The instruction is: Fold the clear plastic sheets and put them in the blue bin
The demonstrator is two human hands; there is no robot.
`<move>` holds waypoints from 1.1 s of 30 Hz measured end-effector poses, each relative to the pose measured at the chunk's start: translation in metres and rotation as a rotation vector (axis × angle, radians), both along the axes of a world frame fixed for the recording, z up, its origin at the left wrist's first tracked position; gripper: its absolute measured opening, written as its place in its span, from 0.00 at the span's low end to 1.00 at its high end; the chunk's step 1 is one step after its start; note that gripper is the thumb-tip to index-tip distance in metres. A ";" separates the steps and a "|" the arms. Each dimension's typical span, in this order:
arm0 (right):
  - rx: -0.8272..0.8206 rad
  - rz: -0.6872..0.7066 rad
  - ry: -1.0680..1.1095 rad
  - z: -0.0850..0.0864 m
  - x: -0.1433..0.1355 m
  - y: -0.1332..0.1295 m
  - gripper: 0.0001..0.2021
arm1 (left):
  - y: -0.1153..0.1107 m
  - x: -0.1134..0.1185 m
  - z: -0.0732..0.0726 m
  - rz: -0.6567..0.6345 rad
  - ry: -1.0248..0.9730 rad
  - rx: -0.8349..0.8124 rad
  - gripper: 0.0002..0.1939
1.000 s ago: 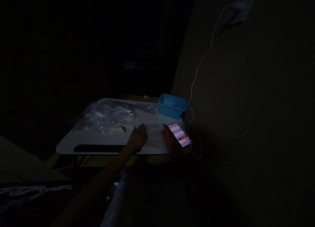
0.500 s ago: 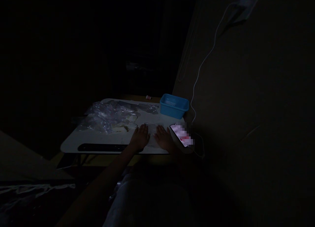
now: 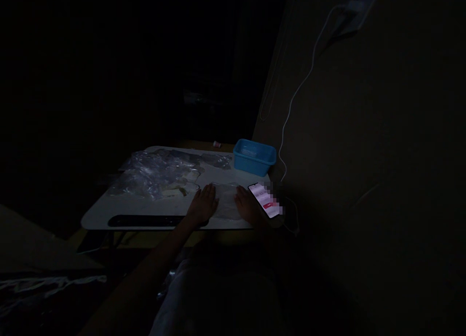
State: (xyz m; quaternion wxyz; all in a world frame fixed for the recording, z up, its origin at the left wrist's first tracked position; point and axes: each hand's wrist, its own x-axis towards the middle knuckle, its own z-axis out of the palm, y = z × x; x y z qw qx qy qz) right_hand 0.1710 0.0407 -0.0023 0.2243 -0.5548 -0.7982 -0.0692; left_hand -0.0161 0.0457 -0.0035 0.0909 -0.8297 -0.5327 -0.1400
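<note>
A clear plastic bag (image 3: 227, 200) lies flat on the white table (image 3: 98, 214) in front of me. My left hand (image 3: 204, 202) rests flat on its left edge, fingers stretched forward. On its right edge lies my right hand (image 3: 247, 206), also flat, with its fingers extended. Neither hand grips anything. Just right of my right hand is a lit phone (image 3: 264, 200). The light is dim, so fine detail of the bag is hard to make out.
A heap of crumpled clear plastic bags (image 3: 156, 173) covers the table's left half. At the back right stands a blue plastic basin (image 3: 254, 157). A white cable (image 3: 291, 103) hangs from a wall socket (image 3: 360, 10). Behind the table is a small pink-and-white object (image 3: 217, 144).
My hands have moved apart, the right one to the right and the left one slightly left, uncovering more of the bag. The whole view has shifted slightly.
</note>
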 end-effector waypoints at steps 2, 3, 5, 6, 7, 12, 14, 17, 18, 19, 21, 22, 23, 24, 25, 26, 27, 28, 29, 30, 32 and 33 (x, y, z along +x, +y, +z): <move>-0.008 0.012 0.002 0.001 0.000 -0.001 0.22 | 0.000 0.000 0.000 -0.002 0.006 0.014 0.26; -0.016 0.013 0.002 0.001 0.000 -0.001 0.22 | 0.000 0.000 0.000 -0.002 0.011 0.019 0.26; -0.026 0.010 0.002 0.003 -0.001 -0.002 0.21 | 0.001 -0.001 0.000 -0.002 0.017 0.023 0.26; -0.026 0.006 0.006 0.004 -0.002 -0.003 0.21 | 0.001 -0.001 0.000 -0.002 0.014 0.025 0.26; -0.022 0.002 0.012 0.005 -0.002 -0.004 0.21 | 0.001 -0.002 0.000 -0.005 0.007 0.027 0.26; -0.016 0.031 0.056 0.013 -0.001 -0.011 0.17 | 0.001 -0.003 0.000 -0.038 -0.036 0.027 0.26; -0.040 0.037 0.068 0.017 -0.001 -0.013 0.16 | 0.000 -0.002 0.000 -0.042 -0.054 0.024 0.26; -0.071 0.032 0.079 0.019 -0.001 -0.015 0.16 | 0.001 -0.002 0.000 -0.046 -0.118 0.016 0.26; -0.074 0.031 0.083 0.019 -0.001 -0.014 0.16 | 0.003 -0.002 0.000 -0.054 -0.160 0.011 0.26; -0.075 0.033 0.087 0.019 0.000 -0.014 0.15 | 0.004 -0.003 0.000 -0.063 -0.215 0.001 0.25; -0.070 0.035 0.097 0.018 0.000 -0.014 0.16 | 0.009 -0.007 -0.002 -0.058 -0.357 -0.030 0.25; -0.066 0.036 0.100 0.018 0.000 -0.013 0.16 | 0.011 -0.009 -0.003 -0.043 -0.435 -0.047 0.24; -0.062 0.036 0.099 0.017 0.000 -0.013 0.16 | 0.013 -0.011 -0.003 -0.020 -0.507 -0.065 0.24; -0.057 0.035 0.094 0.017 0.000 -0.013 0.17 | 0.015 -0.013 -0.004 0.004 -0.561 -0.079 0.24; -0.052 0.033 0.088 0.017 -0.001 -0.014 0.17 | 0.016 -0.014 -0.004 0.025 -0.589 -0.088 0.24; -0.047 0.032 0.080 0.017 -0.001 -0.014 0.17 | 0.016 -0.015 -0.004 0.039 -0.590 -0.087 0.24; -0.043 0.033 0.074 0.017 -0.001 -0.014 0.17 | 0.016 -0.015 -0.004 0.045 -0.566 -0.078 0.24; -0.040 0.029 0.073 0.017 -0.001 -0.014 0.17 | 0.015 -0.014 -0.003 0.047 -0.528 -0.061 0.24; -0.038 0.025 0.074 0.017 -0.001 -0.013 0.18 | 0.013 -0.012 -0.003 0.044 -0.482 -0.042 0.24; -0.037 0.020 0.077 0.016 -0.002 -0.013 0.18 | 0.011 -0.011 -0.002 0.037 -0.438 -0.024 0.24; -0.037 0.011 0.079 0.016 -0.002 -0.013 0.18 | 0.008 -0.009 -0.001 0.014 -0.366 -0.016 0.23; -0.036 0.009 0.080 0.015 -0.002 -0.013 0.18 | 0.007 -0.009 -0.001 0.000 -0.344 -0.025 0.23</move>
